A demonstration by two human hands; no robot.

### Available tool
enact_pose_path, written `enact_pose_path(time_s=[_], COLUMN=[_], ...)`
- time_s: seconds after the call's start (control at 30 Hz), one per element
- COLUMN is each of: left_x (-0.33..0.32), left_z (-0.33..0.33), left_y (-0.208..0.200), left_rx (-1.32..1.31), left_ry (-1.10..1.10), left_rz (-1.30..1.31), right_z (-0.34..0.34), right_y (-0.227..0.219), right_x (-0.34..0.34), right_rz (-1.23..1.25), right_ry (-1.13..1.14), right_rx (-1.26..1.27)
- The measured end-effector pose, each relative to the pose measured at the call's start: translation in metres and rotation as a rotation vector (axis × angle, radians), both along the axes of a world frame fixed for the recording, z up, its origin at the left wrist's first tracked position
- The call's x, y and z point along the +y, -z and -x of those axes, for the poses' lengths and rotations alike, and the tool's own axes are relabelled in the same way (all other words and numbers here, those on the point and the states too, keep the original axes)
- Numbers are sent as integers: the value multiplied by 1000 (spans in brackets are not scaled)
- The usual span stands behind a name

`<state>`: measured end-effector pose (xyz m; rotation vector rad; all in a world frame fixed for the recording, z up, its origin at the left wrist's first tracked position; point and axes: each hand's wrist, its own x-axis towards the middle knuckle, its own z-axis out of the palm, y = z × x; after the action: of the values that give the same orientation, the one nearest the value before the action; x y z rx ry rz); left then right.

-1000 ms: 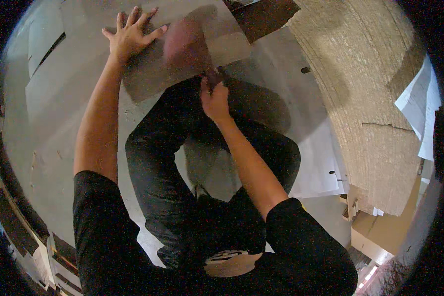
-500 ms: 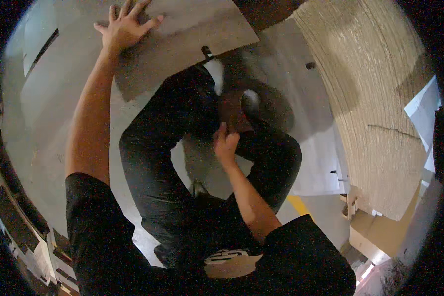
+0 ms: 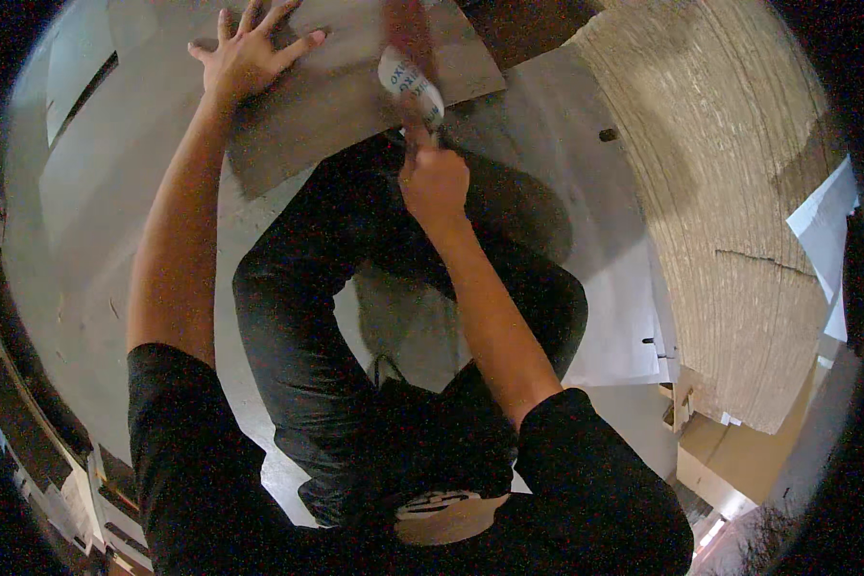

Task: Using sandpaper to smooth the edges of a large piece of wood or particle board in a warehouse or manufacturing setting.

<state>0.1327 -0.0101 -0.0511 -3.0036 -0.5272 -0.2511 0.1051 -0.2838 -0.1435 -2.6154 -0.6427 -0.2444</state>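
My left hand (image 3: 243, 60) lies flat with fingers spread on a brown-grey cardboard sheet (image 3: 307, 125) at the upper left. Near the sheet's close edge, my right hand (image 3: 434, 184) is closed, one finger stretched along what looks like a roll of tape (image 3: 410, 75). The roll's white inner side carries blue print, and its reddish-brown part is smeared by motion above the sheet. How the fingers grip it is partly hidden.
My bent legs (image 3: 298, 278) in black trousers surround a patch of grey floor (image 3: 403, 322). A tall stack of cardboard sheets (image 3: 710, 192) stands at the right, with white paper (image 3: 821, 226) beside it. A cardboard box (image 3: 739, 456) sits lower right.
My right hand has moved up and forward from between my knees to the sheet's near edge, carrying the tape roll. My left hand stays nearly in place.
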Motion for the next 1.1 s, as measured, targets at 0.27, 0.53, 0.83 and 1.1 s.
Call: enact_pose_path(time_s=[0.27, 0.53, 0.83, 1.1], left_x=[-7, 1, 14, -175], left_z=[-8, -8, 4, 259], left_y=[-15, -8, -18, -66], left_rx=[147, 90, 49, 279], left_ry=[-87, -77, 1, 1473], left_rz=[212, 246, 303, 1841], right_z=[-10, 13, 179, 144], right_y=[69, 35, 63, 15], right_x=[1, 5, -106, -201], right_rz=[-282, -373, -291, -91], right_ry=[23, 120, 188, 223], right_rx=[-89, 174, 220, 7])
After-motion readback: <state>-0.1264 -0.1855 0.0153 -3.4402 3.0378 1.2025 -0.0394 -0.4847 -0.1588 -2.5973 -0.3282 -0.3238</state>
